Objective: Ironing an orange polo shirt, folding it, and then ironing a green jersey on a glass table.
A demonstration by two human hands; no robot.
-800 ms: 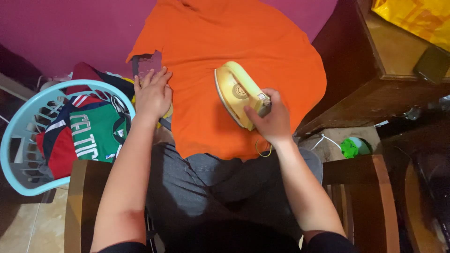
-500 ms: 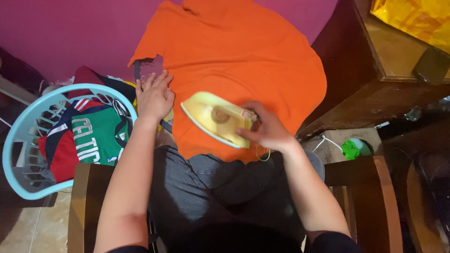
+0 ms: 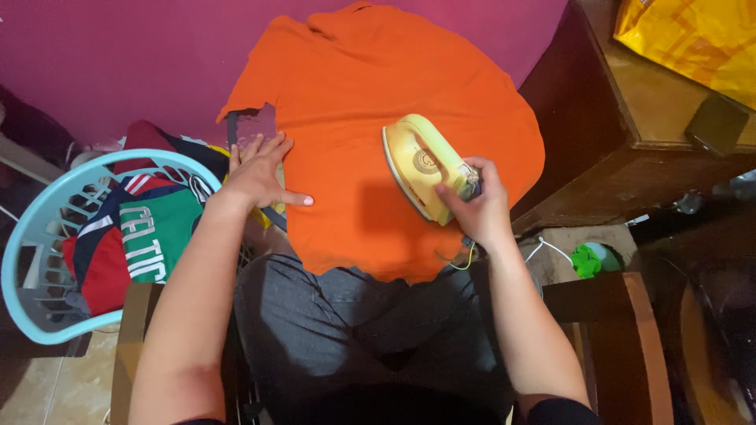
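Note:
An orange shirt (image 3: 378,102) lies spread flat over a magenta-covered surface (image 3: 118,55) in front of me. My right hand (image 3: 476,205) grips the handle of a pale yellow clothes iron (image 3: 421,161), which rests on the right half of the shirt. My left hand (image 3: 260,173) lies flat, fingers apart, on the shirt's left edge, pressing the fabric down. The iron's cord (image 3: 465,256) trails down below my right hand. My lap in grey trousers (image 3: 354,330) sits just below the shirt's hem.
A light blue laundry basket (image 3: 35,236) full of red, green and dark clothes stands at the left. A dark wooden cabinet (image 3: 630,134) with a yellow bag (image 3: 693,35) on top stands at the right. A green and white object (image 3: 587,258) lies on the floor beside it.
My right hand slid the iron left toward the shirt's middle, then back right and up the shirt. My left hand stayed flat on the left edge.

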